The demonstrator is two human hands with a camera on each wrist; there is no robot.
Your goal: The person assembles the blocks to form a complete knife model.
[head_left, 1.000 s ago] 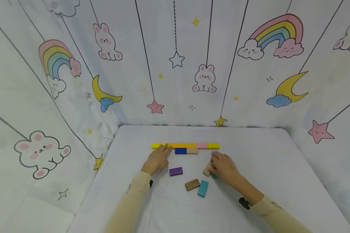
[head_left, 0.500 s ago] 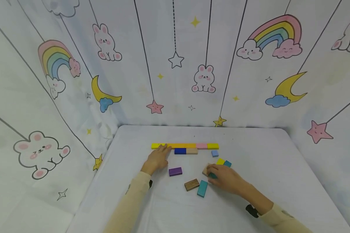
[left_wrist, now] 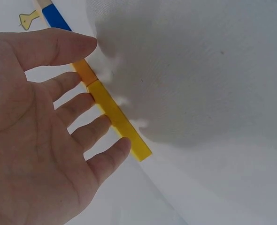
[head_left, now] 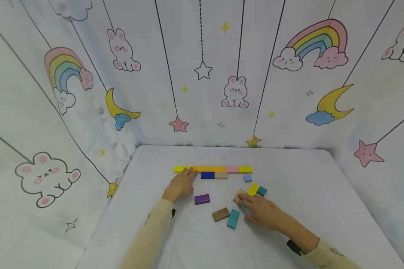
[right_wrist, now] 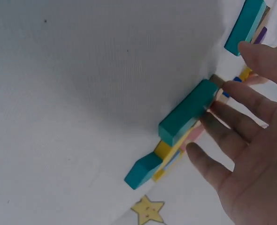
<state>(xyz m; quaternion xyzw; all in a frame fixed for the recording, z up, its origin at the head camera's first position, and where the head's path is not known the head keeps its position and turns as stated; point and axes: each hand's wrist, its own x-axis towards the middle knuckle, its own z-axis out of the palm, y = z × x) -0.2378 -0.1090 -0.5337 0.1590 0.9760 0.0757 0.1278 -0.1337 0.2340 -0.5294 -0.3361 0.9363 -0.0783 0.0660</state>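
My left hand (head_left: pixel 180 186) has its fingers extended, the tips touching the near side of a long block row. That row joins a yellow block (left_wrist: pixel 115 112), an orange block (head_left: pixel 210 169), a pink block (head_left: pixel 232 170) and another yellow block (head_left: pixel 245 170). Fingers loosely extended, my right hand (head_left: pixel 264 212) lies over loose blocks at the right. Its fingertips are at a teal block (right_wrist: pixel 188 112), mostly hidden in the head view; whether they touch it I cannot tell. Around them are a beige block (head_left: pixel 237 197), a yellow block (head_left: pixel 253 189) and a small teal block (head_left: pixel 262 191).
Against the row's near side sit a dark blue block (head_left: pixel 207 175) and a beige block (head_left: pixel 221 175). A light blue block (head_left: pixel 247 178) stands apart. Nearer lie a purple block (head_left: pixel 202 199), a brown block (head_left: pixel 220 214) and a teal block (head_left: pixel 233 219) on the white table (head_left: pixel 303 179).
My right hand has drawn back toward me and slightly right, uncovering the light blue, yellow and small teal blocks. The left hand stays at the row.
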